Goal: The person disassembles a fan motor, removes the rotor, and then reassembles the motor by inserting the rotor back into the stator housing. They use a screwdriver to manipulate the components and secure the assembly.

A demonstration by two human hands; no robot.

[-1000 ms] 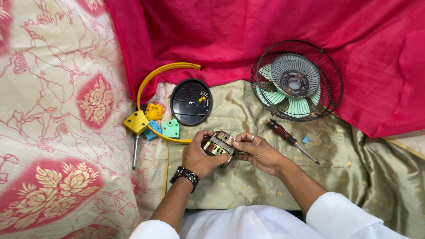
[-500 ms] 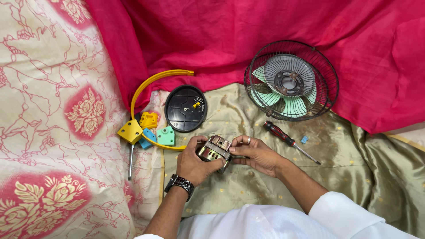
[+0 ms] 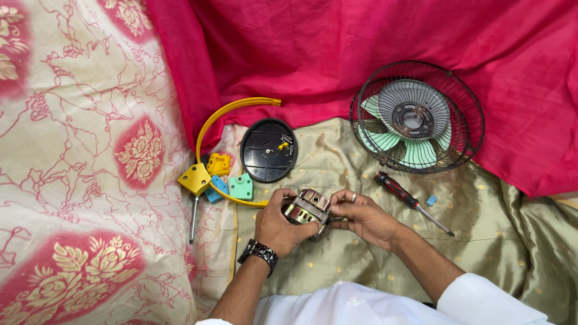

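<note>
A small metal fan motor (image 3: 306, 208) is gripped between the left hand (image 3: 278, 227) and the right hand (image 3: 360, 218), low at centre, fingers closed around it. The step in hand is judged to be work on the bare motor (its underside is hidden); steady support and a fine fingertip hold are called for next. A red-handled screwdriver (image 3: 404, 198) lies at three o'clock, a caged fan head (image 3: 417, 117) at one, a black round cover (image 3: 268, 150) at eleven. An olive satin cloth (image 3: 337, 168) serves as surface, backed by pink fabric (image 3: 337, 48).

Both hands, L (image 3: 278, 225) & R (image 3: 361, 216), curled inward, fingertips nearly meeting.
</note>
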